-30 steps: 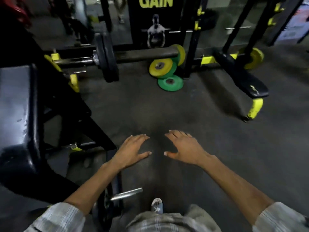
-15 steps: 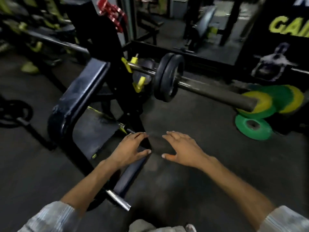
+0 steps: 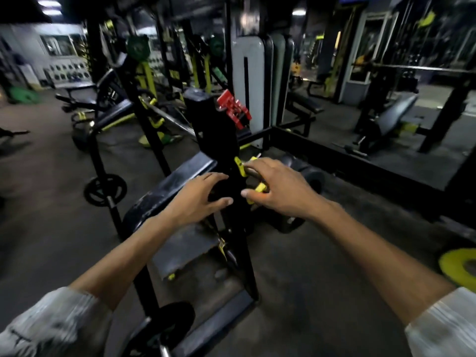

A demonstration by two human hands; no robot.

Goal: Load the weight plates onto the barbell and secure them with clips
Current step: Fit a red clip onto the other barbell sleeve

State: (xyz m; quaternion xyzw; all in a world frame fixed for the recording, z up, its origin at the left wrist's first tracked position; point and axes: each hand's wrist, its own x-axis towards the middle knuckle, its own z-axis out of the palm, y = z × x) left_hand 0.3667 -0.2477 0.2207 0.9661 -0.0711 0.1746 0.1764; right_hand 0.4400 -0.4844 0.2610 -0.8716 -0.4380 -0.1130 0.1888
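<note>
My left hand and my right hand are held out in front of me, fingers spread, holding nothing. They hover before a black rack upright with yellow hooks. Red clips hang at the top of that upright. Behind my right hand, black weight plates sit on the barbell, whose bar is mostly hidden. A yellow plate lies on the floor at the right edge. Another black plate sits low on a peg near my left sleeve.
A black bench pad runs under my left hand. A small black plate hangs on a post at the left. More benches and racks fill the background. A black floor frame crosses on the right.
The view has swung left and upward, from the floor and the loaded barbell end to the rack upright with the red clips. Both hands stay open and held out in front.
</note>
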